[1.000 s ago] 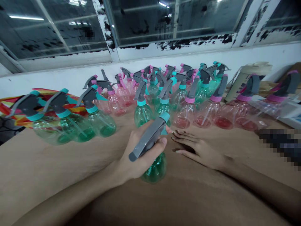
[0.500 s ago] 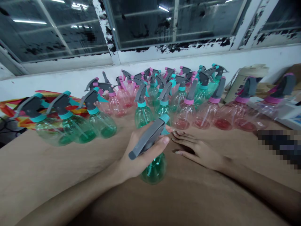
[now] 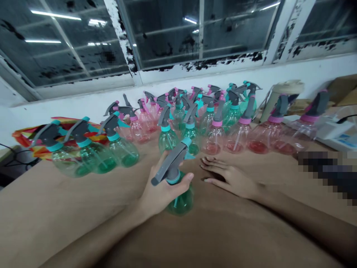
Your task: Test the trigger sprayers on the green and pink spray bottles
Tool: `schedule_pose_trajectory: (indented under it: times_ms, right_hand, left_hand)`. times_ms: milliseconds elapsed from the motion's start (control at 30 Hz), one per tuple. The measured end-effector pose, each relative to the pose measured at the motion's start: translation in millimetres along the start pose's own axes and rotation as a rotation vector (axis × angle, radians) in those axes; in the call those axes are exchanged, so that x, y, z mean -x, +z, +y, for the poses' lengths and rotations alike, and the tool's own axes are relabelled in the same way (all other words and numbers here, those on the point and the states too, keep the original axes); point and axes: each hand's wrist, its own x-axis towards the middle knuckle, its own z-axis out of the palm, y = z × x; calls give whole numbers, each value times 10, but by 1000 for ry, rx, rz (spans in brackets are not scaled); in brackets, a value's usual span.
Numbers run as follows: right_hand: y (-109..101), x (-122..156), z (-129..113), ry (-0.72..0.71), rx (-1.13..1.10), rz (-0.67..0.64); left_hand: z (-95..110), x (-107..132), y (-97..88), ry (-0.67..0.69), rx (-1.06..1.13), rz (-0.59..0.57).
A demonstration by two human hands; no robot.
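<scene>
Since the earlier frame, the left hand [image 3: 158, 193] has slipped lower on the green spray bottle [image 3: 184, 199], baring its turquoise collar [image 3: 174, 181]. Its thumb and fingers curl around the bottle toward the desk's [image 3: 83, 201] near edge; the right hand [image 3: 237, 179] rests palm-down, holding nothing. A finger snagging the trigger [image 3: 190, 156] could tip the bottle, I judge: its rounded body looks slick, see-through plastic, beneath a bulky, smooth grey spray head [image 3: 170, 162].

We curl our left hand [image 3: 158, 195], thumb [image 3: 182, 185] extended to the right, forearm [image 3: 106, 227] slanting in from the lower left; we rest our right hand [image 3: 237, 178] palm down, fingers [image 3: 214, 167] stretched leftward, thumb [image 3: 219, 183] apart.
</scene>
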Motion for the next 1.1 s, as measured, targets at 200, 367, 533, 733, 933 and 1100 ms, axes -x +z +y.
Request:
schedule_pose_trajectory:
  times_ms: [200,367,533,733,933,1100]
  right_hand:
    - [28,-9,25,-5,-7,10]
    - [53,-8,43,-10,-25,38]
    - [60,-7,34,1,-38,61]
    - [62,-3,38,5,-34,53]
    - [-74,-63,-96,121,-72,66]
    - [-285,-365,-370,249,-97,132]
  left_hand:
    - [-143,180,2,13,57,-82]
    - [-252,236,-138,-22,-67,5]
    - [-475,99,-377,-103,-248,225]
    - [-665,-156,-498,-125,-377,347]
    - [-772,-375,-490,-130,-429,411]
    - [-882,-523,-510,-123,-404,430]
